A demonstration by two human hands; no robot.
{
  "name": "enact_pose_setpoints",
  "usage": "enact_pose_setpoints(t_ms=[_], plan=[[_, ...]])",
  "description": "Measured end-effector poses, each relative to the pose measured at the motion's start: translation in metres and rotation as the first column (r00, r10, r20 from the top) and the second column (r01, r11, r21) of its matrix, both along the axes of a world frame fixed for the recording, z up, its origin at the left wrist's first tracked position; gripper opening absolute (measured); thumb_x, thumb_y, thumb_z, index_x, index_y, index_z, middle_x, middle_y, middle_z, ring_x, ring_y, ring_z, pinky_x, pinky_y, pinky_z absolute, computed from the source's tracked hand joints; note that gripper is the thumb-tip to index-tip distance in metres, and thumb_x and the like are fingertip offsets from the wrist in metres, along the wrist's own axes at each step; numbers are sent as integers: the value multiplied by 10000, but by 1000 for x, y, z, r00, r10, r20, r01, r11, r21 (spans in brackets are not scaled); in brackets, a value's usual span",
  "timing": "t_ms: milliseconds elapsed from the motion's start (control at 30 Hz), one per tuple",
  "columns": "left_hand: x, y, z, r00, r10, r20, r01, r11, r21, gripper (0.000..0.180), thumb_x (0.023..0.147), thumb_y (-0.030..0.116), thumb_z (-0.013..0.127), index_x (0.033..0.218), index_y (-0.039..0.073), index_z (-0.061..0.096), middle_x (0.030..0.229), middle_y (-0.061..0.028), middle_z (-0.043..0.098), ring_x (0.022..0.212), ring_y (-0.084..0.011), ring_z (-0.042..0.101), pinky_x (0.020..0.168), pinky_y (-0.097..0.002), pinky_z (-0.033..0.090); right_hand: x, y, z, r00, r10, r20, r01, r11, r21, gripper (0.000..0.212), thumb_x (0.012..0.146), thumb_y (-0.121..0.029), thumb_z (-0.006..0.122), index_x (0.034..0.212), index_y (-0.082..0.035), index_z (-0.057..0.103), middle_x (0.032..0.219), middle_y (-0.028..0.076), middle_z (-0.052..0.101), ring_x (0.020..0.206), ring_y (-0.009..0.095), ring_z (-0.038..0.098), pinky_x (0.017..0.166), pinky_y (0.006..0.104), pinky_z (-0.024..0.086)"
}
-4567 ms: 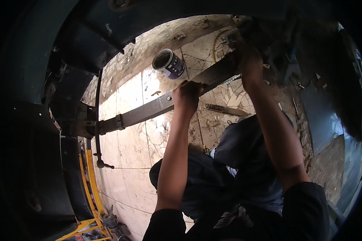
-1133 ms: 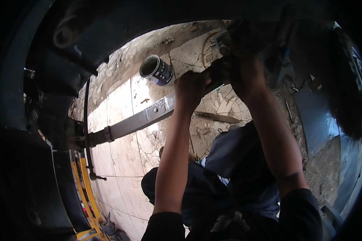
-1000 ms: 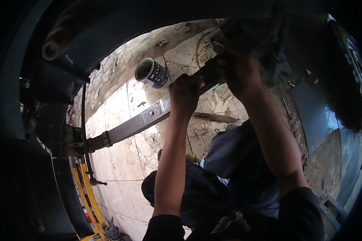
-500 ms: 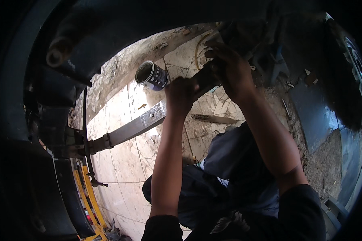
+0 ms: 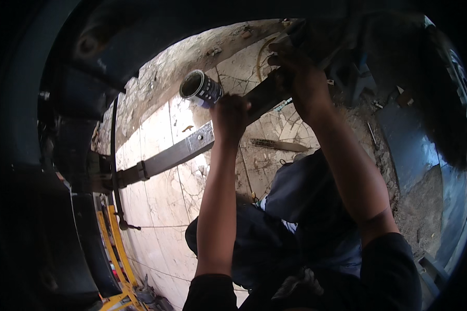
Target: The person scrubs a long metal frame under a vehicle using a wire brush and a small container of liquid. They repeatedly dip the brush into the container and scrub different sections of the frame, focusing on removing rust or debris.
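Observation:
A long dark metal bar point(image 5: 179, 154), which looks like a vehicle leaf spring with a clip band point(image 5: 141, 170) round it, slopes up to the right above the tiled floor. My left hand point(image 5: 230, 115) is closed in a fist round its middle, thumb toward the right. Farther along, my right hand point(image 5: 307, 85) is at the bar's dark upper part with fingers bent; shadow hides what they grip. Just beyond my left hand, an open tin can point(image 5: 202, 88) with a dark label is tilted to the left.
Dark vehicle parts surround the view, with a thin rod point(image 5: 115, 171) hanging at left. A flat wooden-looking strip point(image 5: 280, 145) lies on cracked tiles point(image 5: 155, 207) near my knees. A yellow metal frame point(image 5: 114, 238) is at lower left, and a blue-grey sheet point(image 5: 404, 145) at right.
The view has shifted slightly, so the can and bar appear a little farther right. Both hands keep nearly the same places along the bar.

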State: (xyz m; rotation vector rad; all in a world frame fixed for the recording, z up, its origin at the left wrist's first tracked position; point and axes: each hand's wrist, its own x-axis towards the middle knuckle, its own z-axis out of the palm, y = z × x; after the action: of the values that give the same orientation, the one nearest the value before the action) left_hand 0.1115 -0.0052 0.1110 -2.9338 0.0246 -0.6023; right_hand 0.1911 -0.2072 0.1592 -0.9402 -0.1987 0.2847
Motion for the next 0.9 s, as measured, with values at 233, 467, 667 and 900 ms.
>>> enact_pose_setpoints(t_ms=[233,467,667,900], plan=[[-16,-19,18,985,17,-170,-63,961,-269,33,824,117,749,799,96,747,833,-128,737,837,-281,725,713,-453,568,8,-6,-6,998,26,-56,-28,999,-41,334,1037,-186,549,1310,-22,647,1060,93,698,669,92,542,603,245,448],[-1,6,9,992,107,-65,-124,910,-395,110,854,180,709,799,107,771,850,-116,750,837,-281,722,715,-442,569,-9,4,4,999,22,-41,-22,1000,10,325,1026,-197,585,1290,-18,648,989,49,683,701,85,562,589,238,427],[-14,-4,16,983,77,-164,-118,958,-261,123,867,190,710,818,105,785,840,-125,750,819,-304,709,714,-431,562,12,10,-35,844,18,536,250,871,-423,364,821,21,663,1170,-69,717,1072,103,732,854,248,720,756,339,579],[-145,-8,-26,925,331,186,-160,785,-599,179,824,65,829,1001,43,808,877,-109,765,874,-267,747,794,-353,581,3,4,-30,68,340,938,485,810,-329,189,984,-176,639,1012,-6,715,888,147,689,782,244,675,741,354,524]])
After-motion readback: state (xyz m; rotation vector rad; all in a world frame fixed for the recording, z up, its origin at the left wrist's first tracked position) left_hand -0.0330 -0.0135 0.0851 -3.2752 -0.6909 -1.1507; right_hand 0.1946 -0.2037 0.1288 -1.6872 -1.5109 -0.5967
